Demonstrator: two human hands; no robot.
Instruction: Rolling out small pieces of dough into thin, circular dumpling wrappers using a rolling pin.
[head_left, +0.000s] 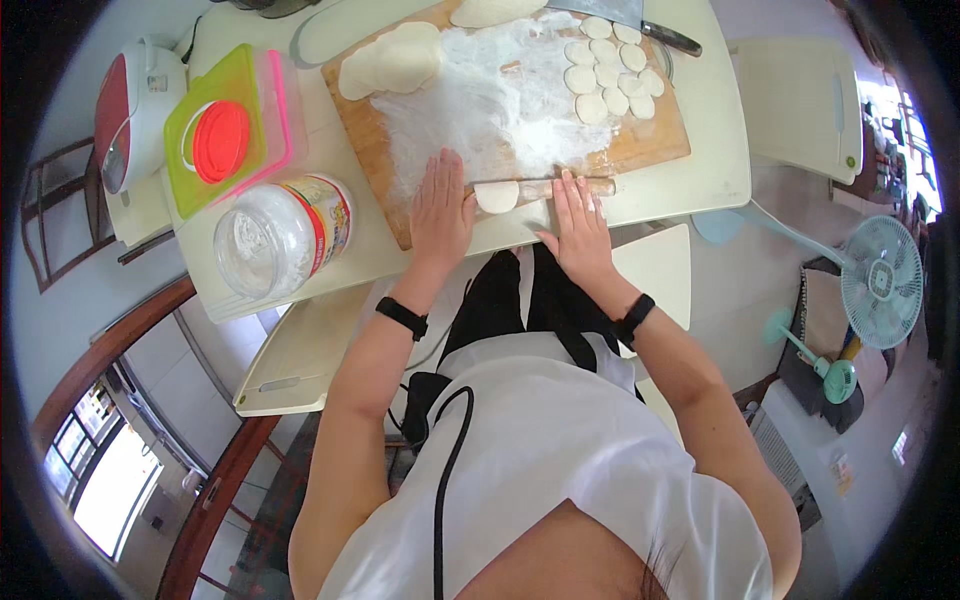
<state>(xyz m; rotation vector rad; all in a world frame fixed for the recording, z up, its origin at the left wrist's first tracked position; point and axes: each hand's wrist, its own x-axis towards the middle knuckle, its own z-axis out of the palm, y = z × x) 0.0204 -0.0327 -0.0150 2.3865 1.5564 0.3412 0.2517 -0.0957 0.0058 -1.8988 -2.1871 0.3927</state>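
Note:
A wooden rolling pin (534, 190) lies along the near edge of a floured wooden board (660, 142). A piece of dough (496, 197) drapes over the pin between my hands. My left hand (441, 206) rests flat, fingers extended, at the pin's left end. My right hand (577, 225) lies flat over its right part, with flour on the fingers. Neither hand's fingers curl around the pin. Several small dough rounds (606, 76) sit at the board's upper right. Flattened dough wrappers (397, 60) overlap in a pile at its upper left, and more dough (495, 9) lies at the top edge.
A cleaver (671, 37) lies at the board's top right. Left of the board stand a clear plastic jar of flour (281, 236) and a green-lidded box (180, 142) with a red lid (221, 142) on top. The table's near edge (675, 210) runs before me.

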